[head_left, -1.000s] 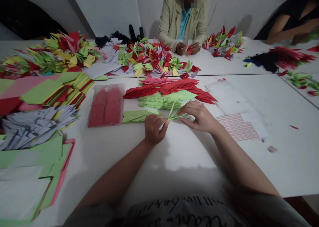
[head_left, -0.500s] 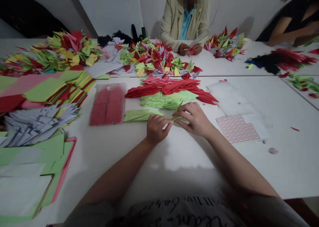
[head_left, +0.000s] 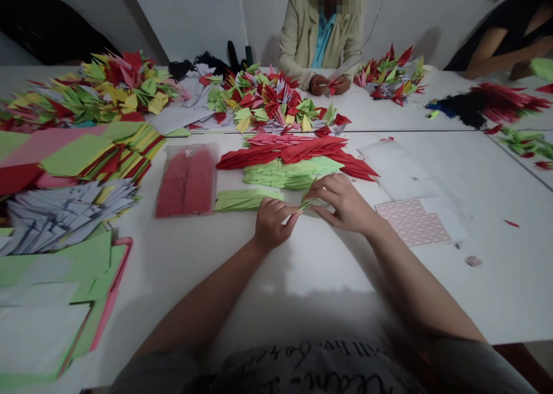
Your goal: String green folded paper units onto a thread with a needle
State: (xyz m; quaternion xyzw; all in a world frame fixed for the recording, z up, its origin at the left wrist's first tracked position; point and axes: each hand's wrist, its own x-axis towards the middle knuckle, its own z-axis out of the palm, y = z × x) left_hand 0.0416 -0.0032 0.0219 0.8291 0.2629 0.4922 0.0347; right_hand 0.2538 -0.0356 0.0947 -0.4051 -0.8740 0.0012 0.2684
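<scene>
Between my hands is a small folded piece of green paper (head_left: 305, 203), held just above the white table. My left hand (head_left: 273, 224) pinches its lower left end between thumb and fingertips. Fingers of my right hand (head_left: 341, 201) close on its other side; their tips partly hide it. Beside my left hand lies a flat row of folded green papers (head_left: 242, 199). A larger pile of green folded papers (head_left: 280, 174) is behind the hands, with red folded papers (head_left: 315, 149) beyond it.
A clear packet of red paper (head_left: 186, 181) lies left of my hands. Stacked coloured sheets (head_left: 82, 267) fill the left side. To the right is a label sheet (head_left: 412, 222). Across the table a person (head_left: 322, 42) handles red paper near heaped folded pieces (head_left: 276, 97).
My right hand has shifted slightly right and up, its wrist turning. The green paper between my hands now stands more upright. My left hand has hardly moved.
</scene>
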